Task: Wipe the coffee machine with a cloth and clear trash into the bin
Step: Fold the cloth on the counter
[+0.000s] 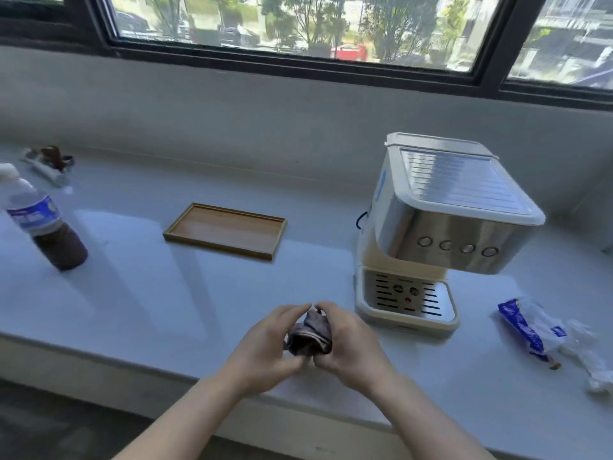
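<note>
Near the counter's front edge, a bunched dark cloth (310, 333) was gripped between the left hand (265, 346) and right hand (351, 343), fingers curled closed around it. Just right of them the coffee machine (441, 227) was seen, with crumpled wrappers (544, 330) farther right.

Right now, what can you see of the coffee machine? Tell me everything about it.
The coffee machine stands upright on the pale counter, right of the wooden tray and apart from it. Its body looks cream plastic, with a brushed-metal front band carrying four round buttons and a ribbed metal top plate. Below sits a slotted metal drip tray in a cream frame. Nothing stands on the drip tray. Neither hand touches it; crumpled wrappers lie to its right.
</note>
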Available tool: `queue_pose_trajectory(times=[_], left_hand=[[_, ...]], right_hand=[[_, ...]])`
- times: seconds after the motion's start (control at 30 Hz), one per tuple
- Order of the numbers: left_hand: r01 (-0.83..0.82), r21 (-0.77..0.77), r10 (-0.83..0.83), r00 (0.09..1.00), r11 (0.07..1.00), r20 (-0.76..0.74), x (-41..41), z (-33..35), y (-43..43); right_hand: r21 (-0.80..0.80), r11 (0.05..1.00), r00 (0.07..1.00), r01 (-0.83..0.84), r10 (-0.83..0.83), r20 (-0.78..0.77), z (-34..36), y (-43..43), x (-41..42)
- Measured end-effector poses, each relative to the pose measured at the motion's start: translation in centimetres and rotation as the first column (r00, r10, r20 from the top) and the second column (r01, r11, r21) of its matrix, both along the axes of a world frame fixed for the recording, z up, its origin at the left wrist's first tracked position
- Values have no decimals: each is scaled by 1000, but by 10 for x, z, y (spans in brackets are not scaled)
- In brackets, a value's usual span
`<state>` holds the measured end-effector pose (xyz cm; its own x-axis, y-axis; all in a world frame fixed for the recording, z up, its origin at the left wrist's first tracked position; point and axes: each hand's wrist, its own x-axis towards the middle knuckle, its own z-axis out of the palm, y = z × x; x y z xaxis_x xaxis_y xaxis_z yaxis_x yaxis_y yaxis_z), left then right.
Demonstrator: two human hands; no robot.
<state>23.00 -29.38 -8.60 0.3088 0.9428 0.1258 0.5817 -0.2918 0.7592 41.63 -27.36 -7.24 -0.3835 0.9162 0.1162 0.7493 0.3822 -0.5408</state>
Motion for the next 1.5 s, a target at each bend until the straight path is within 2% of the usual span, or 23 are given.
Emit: queue_pose_trajectory(times=[0.17, 0.3, 0.5, 0.8, 1.0, 1.27, 1.5], left_hand=[[-23, 72, 35, 987, 997, -160, -51, 20, 13], [-61, 62, 75, 960, 996, -269, -91, 34, 22], [-117, 118, 161, 845, 986, -509, -132, 41, 43], [-154, 99, 183, 821, 983, -541, -160, 33, 70], [-121, 81, 145, 794, 989, -591, -153, 26, 68], [-109, -45, 51, 737, 993, -674, -144, 12, 64], [-108, -53, 38, 699, 993, -714, -139, 9, 61]], right_hand=[[-29, 999, 998, -18, 20, 53, 12, 20, -59], [-52, 997, 990, -61, 67, 120, 23, 32, -105], [-39, 991, 961, -129, 135, 243, 34, 54, -164], [-54, 994, 943, -98, 110, 315, 24, 78, -198], [-59, 995, 940, -80, 95, 328, 15, 74, -191], [-147, 989, 898, -10, 74, 434, -5, 62, -182], [-175, 984, 891, 19, 63, 450, -11, 59, -178]])
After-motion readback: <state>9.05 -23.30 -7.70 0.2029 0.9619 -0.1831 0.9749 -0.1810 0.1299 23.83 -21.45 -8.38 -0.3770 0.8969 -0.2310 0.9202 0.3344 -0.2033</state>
